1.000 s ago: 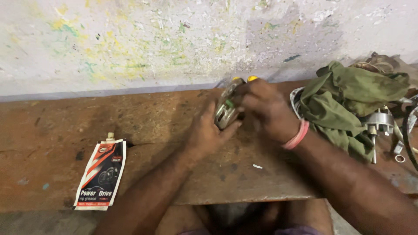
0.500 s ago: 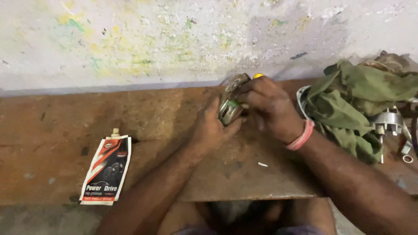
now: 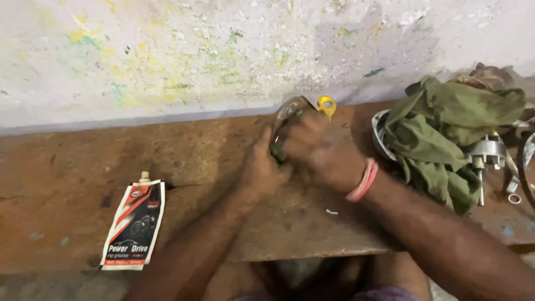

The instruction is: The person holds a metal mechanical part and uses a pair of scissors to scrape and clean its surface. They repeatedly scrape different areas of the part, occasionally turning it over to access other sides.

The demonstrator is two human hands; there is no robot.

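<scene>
Here the table (image 3: 111, 161) is a worn, rust-brown slab, stained and scuffed, set against a pale wall (image 3: 167, 50) flecked with yellow and green paint; the light is dim. On the table's left lies a flat red, white and black pouch with a spout (image 3: 134, 224); on its right sits a crumpled green cloth (image 3: 440, 128), with silvery metal parts (image 3: 487, 151) just beside it and a small metal ring (image 3: 514, 198) near them; a tiny white scrap (image 3: 331, 212) lies close to the front edge.

At the middle, near the wall, both hands meet on a round metal part (image 3: 287, 111); the left hand (image 3: 262, 170) cups it from below and the side, fingers curled against it; the right hand (image 3: 323, 147), a pink band (image 3: 362, 181) on its wrist, closes over it from above, fingers bent around it; most of the part is hidden, only its upper rim showing. A yellow ring-shaped piece (image 3: 326, 105) sticks up just behind the right hand; whether the fingers hold it cannot be told.
</scene>
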